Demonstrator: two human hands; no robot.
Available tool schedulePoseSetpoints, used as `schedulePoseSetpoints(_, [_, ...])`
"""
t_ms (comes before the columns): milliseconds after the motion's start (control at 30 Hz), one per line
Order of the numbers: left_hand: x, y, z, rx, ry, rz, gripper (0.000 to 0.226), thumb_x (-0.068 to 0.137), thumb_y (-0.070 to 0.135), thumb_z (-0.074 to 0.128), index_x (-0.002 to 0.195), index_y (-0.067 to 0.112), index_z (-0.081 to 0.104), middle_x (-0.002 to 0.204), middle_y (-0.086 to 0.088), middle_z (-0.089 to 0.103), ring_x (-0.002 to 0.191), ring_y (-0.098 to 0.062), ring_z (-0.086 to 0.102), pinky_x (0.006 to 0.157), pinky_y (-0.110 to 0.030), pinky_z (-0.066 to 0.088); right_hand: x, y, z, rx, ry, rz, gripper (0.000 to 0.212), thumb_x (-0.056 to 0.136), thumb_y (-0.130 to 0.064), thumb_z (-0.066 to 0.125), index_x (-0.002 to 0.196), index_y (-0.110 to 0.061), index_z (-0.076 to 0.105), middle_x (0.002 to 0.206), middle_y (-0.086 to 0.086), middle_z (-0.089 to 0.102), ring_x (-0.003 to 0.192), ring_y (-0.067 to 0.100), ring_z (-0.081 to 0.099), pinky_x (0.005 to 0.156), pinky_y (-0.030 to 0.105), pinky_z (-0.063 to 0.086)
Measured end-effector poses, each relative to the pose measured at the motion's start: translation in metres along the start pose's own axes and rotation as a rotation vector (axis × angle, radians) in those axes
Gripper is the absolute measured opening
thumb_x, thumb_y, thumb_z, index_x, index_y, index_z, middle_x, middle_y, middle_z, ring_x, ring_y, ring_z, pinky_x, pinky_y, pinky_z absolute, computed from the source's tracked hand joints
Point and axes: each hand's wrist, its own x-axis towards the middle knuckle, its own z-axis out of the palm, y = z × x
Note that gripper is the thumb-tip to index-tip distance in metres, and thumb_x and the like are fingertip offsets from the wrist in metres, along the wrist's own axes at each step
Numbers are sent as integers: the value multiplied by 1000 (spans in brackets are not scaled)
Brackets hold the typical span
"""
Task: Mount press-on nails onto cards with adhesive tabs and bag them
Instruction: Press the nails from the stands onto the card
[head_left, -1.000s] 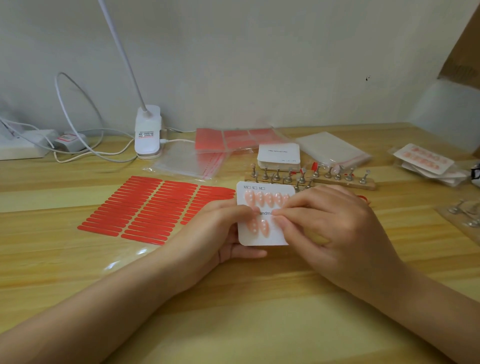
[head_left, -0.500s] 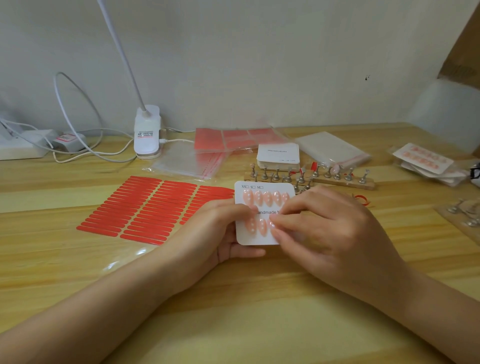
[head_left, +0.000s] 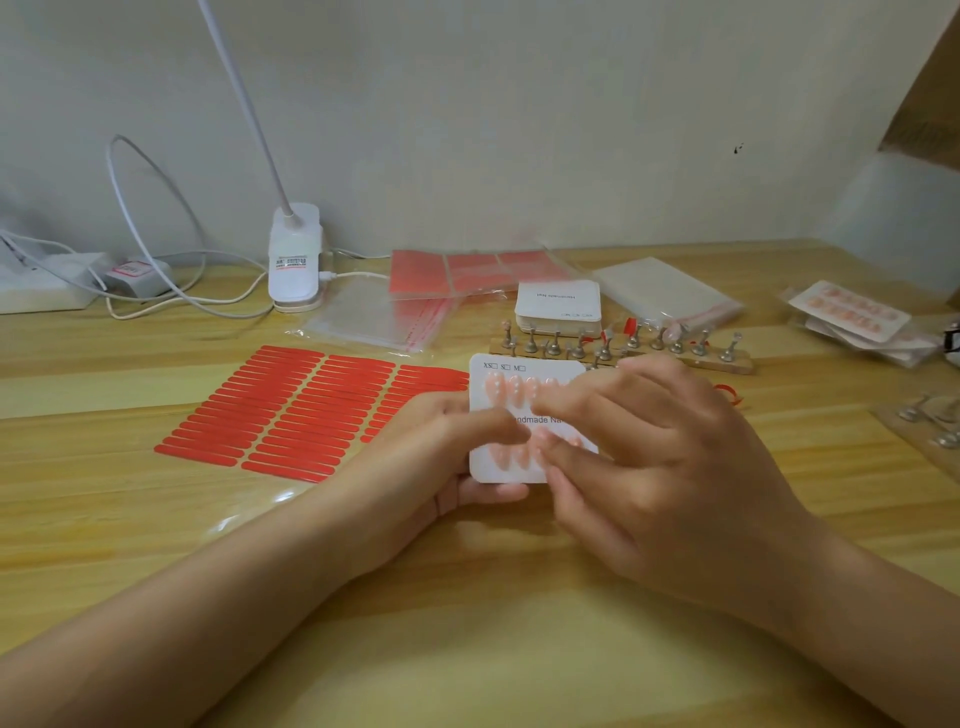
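while our left hand grips the card by its left edge, just above the bench, our right hand covers its right side, fingertips pressing a nail in the lower row; r. hand is nearer that row, which runs left-right.

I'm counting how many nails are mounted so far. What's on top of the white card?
Pink nails in two rows, plus the left hand's thumb. The right hand covers the card's right side, so the count stays hidden.

A wooden table carries red adhesive-tab sheets, clear bags, a card stack and a lamp base.
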Motion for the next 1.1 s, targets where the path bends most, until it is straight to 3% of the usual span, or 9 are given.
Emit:
schedulePoseSetpoints(167, [-4, 1, 0, 69, -14, 10, 18, 82, 5, 63, 91, 16, 74, 95, 2, 73, 87, -7, 68, 62, -17, 53, -3, -1, 2, 436, 28, 389, 36, 86, -22, 41, 80, -13, 75, 101, -2, 58, 92, 12, 49, 82, 33, 38])
schedulePoseSetpoints(267, [-4, 2, 2, 39, 19, -11, 21, 80, 10, 64, 100, 12, 70, 97, -1, 73, 87, -9, 69, 61, -16, 54, -6, -2, 5, 709, 85, 545, 31, 87, -24, 40, 98, -23, 69, 104, -5, 53, 100, 6, 50, 88, 21, 38])
schedulePoseSetpoints(367, [-4, 2, 2, 18, 48, -17, 29, 76, 11, 66, 104, 12, 67, 97, -2, 73, 87, -11, 70, 60, -16, 54, -4, 0, 3, 777, 143, 635, 22, 86, -25, 48, 101, -24, 64, 104, -6, 53, 101, -6, 48, 89, 5, 32])
schedulePoseSetpoints(467, [-3, 2, 2, 3, 57, -22, 30, 76, 9, 66, 106, 12, 65, 98, -2, 73, 89, -12, 70, 61, -17, 54, -4, 1, 3, 789, 132, 750, 18, 77, -23, 60, 94, -31, 59, 92, -12, 58, 91, -8, 51, 81, 2, 33])
schedulePoseSetpoints(567, [-4, 1, 2, 6, 49, -17, 26, 77, 9, 66, 102, 14, 68, 98, -1, 73, 89, -11, 69, 60, -17, 54, -4, 1, 3, 849, 84, 890, 24, 69, -34, 65, 88, -31, 51, 79, -9, 63, 80, -3, 57, 70, 4, 37])
schedulePoseSetpoints(700, [-4, 0, 2, 41, 22, -1, 21, 76, 12, 67, 96, 16, 72, 98, 1, 73, 89, -9, 69, 61, -16, 52, -2, 0, 4, 934, 0, 922, 34, 68, -37, 72, 87, -32, 45, 73, -10, 65, 67, 3, 59, 62, 12, 42])
schedulePoseSetpoints(933, [-4, -1, 2, 78, 8, 13, 25, 71, 18, 68, 95, 20, 73, 95, -1, 74, 87, -10, 69, 63, -16, 52, -1, 1, 5, 1001, -48, 875, 32, 68, -30, 68, 82, -36, 40, 74, 8, 61, 63, 3, 53, 67, 27, 43])
schedulePoseSetpoints(1100, [-4, 0, 2, 51, 31, -16, 24, 70, 15, 69, 94, 15, 73, 95, -3, 74, 88, -11, 70, 62, -16, 52, 0, 2, 4, 1011, -51, 842, 29, 72, -25, 67, 86, -31, 41, 74, 6, 60, 63, 3, 53, 70, 23, 42])
